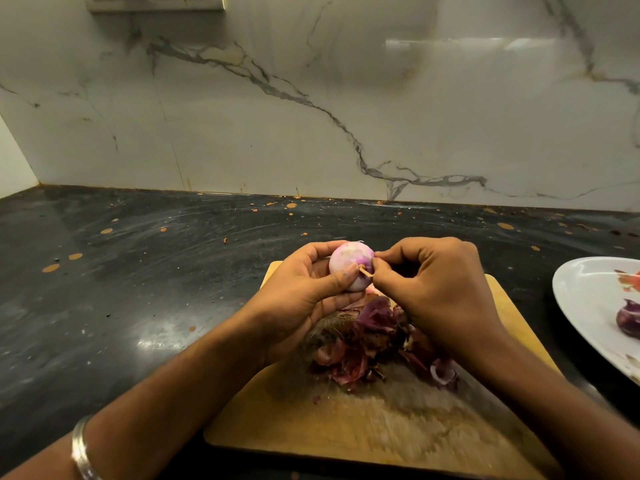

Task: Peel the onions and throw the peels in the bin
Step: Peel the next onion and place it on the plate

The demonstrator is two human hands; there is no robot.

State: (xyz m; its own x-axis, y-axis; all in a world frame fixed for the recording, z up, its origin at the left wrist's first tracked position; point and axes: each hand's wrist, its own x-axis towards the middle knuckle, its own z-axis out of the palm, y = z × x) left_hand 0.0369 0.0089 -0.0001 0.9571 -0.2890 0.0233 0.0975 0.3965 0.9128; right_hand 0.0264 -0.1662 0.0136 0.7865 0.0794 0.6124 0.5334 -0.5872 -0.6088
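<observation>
Black counter: both hands, left [304,292] and right [429,285], grip one onion [349,265]; one board [346,427].

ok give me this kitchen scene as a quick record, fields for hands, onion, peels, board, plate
left hand: left hand grips the pale pink peeled onion above the board
right hand: right hand pinches a thin tan strip of skin at the onion's side
peels: heap of purple-brown onion peels on the board, under the hands
board: rectangular wooden chopping board on the dark stone counter
plate: white plate at right, holding a purple onion
bin: not in view
</observation>
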